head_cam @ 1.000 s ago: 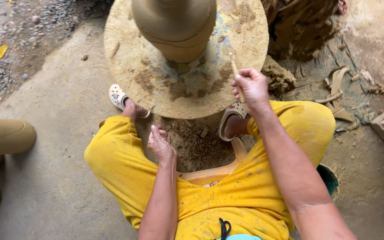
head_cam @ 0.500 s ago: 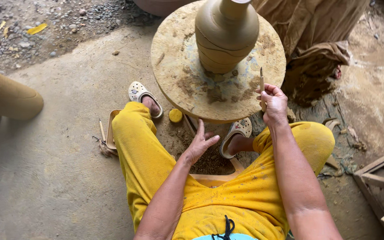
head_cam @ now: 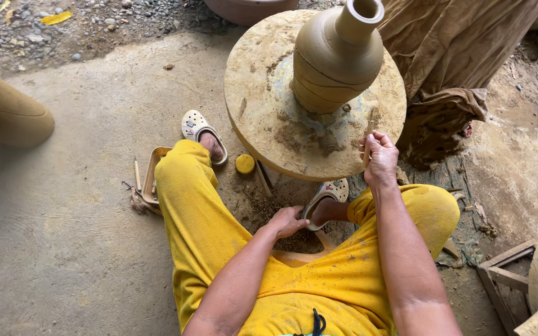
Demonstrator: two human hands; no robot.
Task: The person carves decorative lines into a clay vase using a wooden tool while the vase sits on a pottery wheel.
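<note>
1. The right hand (head_cam: 380,160) is clamped on a thin wooden stick (head_cam: 367,144), held nearly upright over the near edge of the round wheel (head_cam: 263,93).
2. The left hand (head_cam: 289,221) hangs low between the knees, fingers loosely curled, holding nothing I can make out.
3. The clay vase (head_cam: 337,59) stands upright on the wheel, just beyond and slightly left of the right hand, the nearer one.

Tan clay vase (head_cam: 334,59), yellow trousers (head_cam: 200,218), cream sandals (head_cam: 197,129), brown cloth (head_cam: 449,56)
</note>
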